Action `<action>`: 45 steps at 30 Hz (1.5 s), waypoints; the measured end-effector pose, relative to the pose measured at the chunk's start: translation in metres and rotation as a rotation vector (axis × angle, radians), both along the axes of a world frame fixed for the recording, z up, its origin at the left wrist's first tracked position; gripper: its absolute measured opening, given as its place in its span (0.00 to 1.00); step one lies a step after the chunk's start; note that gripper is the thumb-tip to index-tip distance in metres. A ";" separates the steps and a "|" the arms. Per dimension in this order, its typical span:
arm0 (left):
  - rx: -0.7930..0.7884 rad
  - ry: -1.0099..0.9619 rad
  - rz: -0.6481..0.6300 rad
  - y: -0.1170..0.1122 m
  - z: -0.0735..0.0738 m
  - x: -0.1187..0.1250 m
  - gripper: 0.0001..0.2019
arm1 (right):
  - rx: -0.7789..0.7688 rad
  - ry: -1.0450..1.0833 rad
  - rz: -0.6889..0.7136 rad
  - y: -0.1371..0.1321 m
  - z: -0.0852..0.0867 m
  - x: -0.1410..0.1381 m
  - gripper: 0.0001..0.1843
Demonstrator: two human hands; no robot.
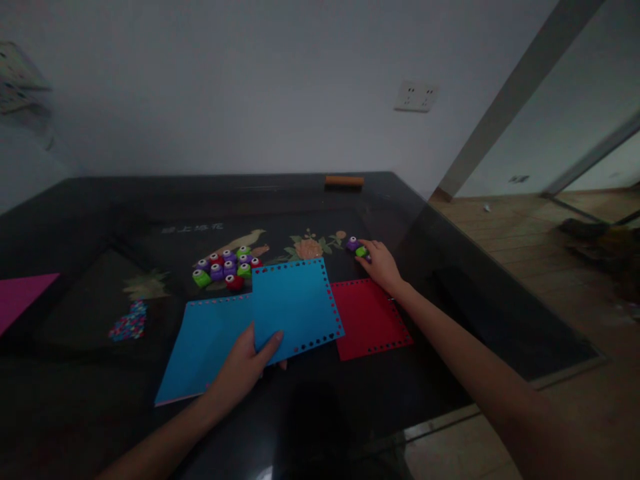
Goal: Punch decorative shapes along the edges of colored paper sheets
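One blue card (296, 300) snug between left fingers (270, 347)

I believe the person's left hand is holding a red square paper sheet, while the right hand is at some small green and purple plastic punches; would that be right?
Not quite: the head view shows the left hand holding a blue square paper sheet, not red; the right hand is indeed at small green and purple plastic punches.

tabletop (280, 203) lettering (186, 229): 上, 花; rest blurred
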State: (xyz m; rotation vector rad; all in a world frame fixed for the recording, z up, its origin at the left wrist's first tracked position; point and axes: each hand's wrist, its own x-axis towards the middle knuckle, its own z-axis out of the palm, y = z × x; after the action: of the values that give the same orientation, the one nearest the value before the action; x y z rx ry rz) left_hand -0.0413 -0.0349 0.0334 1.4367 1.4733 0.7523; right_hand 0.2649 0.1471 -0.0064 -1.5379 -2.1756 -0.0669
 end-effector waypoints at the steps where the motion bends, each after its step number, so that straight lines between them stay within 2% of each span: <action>1: 0.008 0.007 -0.001 0.000 0.002 0.001 0.16 | 0.004 0.000 -0.008 -0.002 0.000 0.000 0.23; 8: 0.007 0.000 0.002 0.000 0.011 0.003 0.14 | -0.001 0.013 -0.045 -0.018 0.009 0.002 0.27; 11: -0.020 -0.042 -0.011 0.001 0.013 0.006 0.15 | 0.041 0.117 -0.016 -0.040 0.021 0.002 0.27; 13: -0.029 -0.062 -0.031 0.003 0.015 0.010 0.16 | 0.033 0.252 0.037 -0.061 0.031 0.000 0.20; 15: -0.044 -0.081 -0.067 0.006 0.018 0.015 0.16 | -0.127 0.405 0.088 -0.084 0.041 -0.005 0.11; 18: -0.087 -0.132 -0.138 0.013 0.021 0.028 0.19 | -0.509 0.739 0.096 -0.111 0.052 -0.010 0.13; 20: -0.078 -0.151 -0.177 0.018 0.021 0.040 0.20 | -0.664 0.972 0.067 -0.120 0.054 -0.010 0.13; 23: 0.011 -0.119 -0.222 0.023 0.018 0.059 0.21 | -0.757 1.256 -0.042 -0.123 0.051 -0.003 0.14; 25: 0.047 -0.113 -0.262 0.024 0.016 0.069 0.20 | -0.780 1.352 -0.101 -0.124 0.047 0.004 0.15; 29: 0.021 -0.210 -0.339 0.023 0.013 0.073 0.20 | -0.787 1.368 -0.157 -0.124 0.036 0.018 0.15; 33: 0.031 -0.208 -0.249 0.029 0.012 0.062 0.21 | -0.713 1.348 -0.218 -0.119 0.030 0.030 0.18; 36: 0.198 -0.011 -0.215 0.035 0.009 0.053 0.22 | -0.678 1.296 -0.239 -0.112 0.030 0.034 0.22; 40: 0.433 0.308 -0.297 0.036 0.003 0.050 0.20 | -0.640 1.121 -0.231 -0.103 0.033 0.033 0.24; 45: 0.576 0.515 -0.399 0.032 -0.004 0.053 0.17 | -0.622 0.966 -0.225 -0.101 0.036 0.034 0.23</action>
State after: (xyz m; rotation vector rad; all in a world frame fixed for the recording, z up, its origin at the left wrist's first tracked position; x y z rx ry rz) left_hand 0.0118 -0.0033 0.0296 2.4205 1.3082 0.5984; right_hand 0.2993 0.0465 0.0299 -1.6052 -1.2736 1.1256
